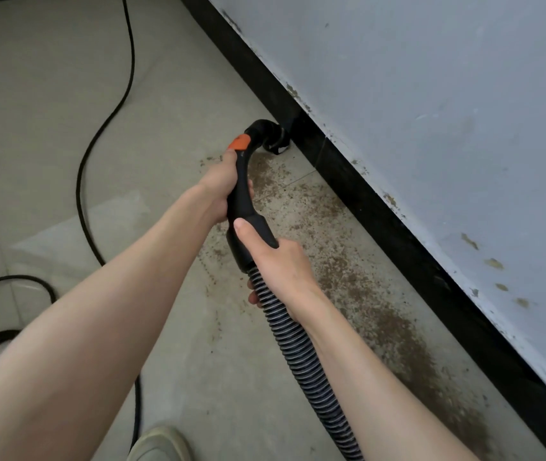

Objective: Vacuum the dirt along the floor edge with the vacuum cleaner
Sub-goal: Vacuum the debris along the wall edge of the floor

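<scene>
Gripping the black handle (241, 191), the left hand (220, 184) has its fingers wrapped fully round it just below the orange button (239, 142). Right hand (280, 264) clasps the handle's lower collar where the ribbed hose (301, 354) begins, thumb laid flat along the collar. Nozzle (273, 136) sits at the floor edge, against the black skirting (381, 221). Brown dirt (358, 281) lies in a band beside the skirting, under both hands. Black cable (105, 121) trails across the tiles, left. 1 shoe (160, 444) shows at bottom. Stained wall (448, 111) stands above the skirting.
</scene>
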